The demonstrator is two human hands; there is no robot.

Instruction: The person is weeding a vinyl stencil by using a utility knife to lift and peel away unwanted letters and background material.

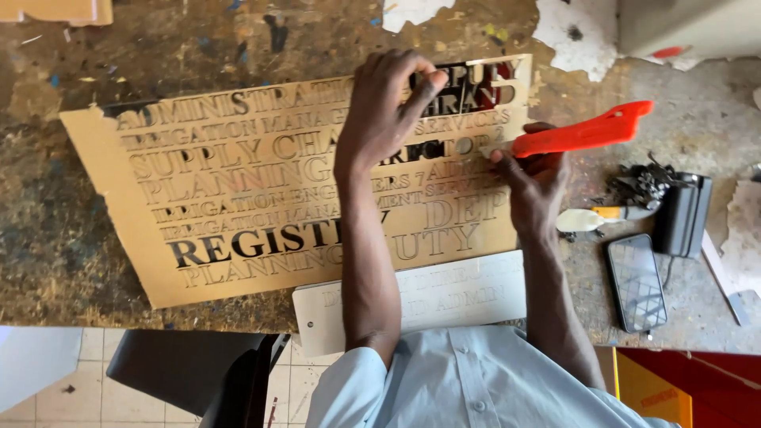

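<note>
On the scarred, paint-flecked workbench [71,254] lies a large gold-coloured sheet [238,198] cut through with rows of lettering, some letters already lifted out and showing dark. It covers most of the bench's middle, tilted a little, its near edge overlapping a smaller pale plaque [444,297] that also carries faint letters. The sheet looks thin, light and fairly stiff, like laminate or plastic; the narrow bridges between cut letters seem fragile, so I judge it is best pressed flat on solid areas or lifted by its uncut margins, not by the lettered strips.

The left hand [380,111] bears down on the upper right part of the sheet, fingers curled together with the fingertips pushing at the cut letters near the top edge. The right hand [533,186] is clamped around an orange-red utility knife [587,131], whose tip meets the sheet just beside the left hand; the handle juts off to the right, over the bench.

Right of the sheet, well apart from it, stand a black box-shaped object [683,214] with dark tangled scraps [638,186] beside it, and a smartphone [636,281] lying screen up. A small pale tool with a yellow handle [590,218] rests between the right hand and the box.
</note>
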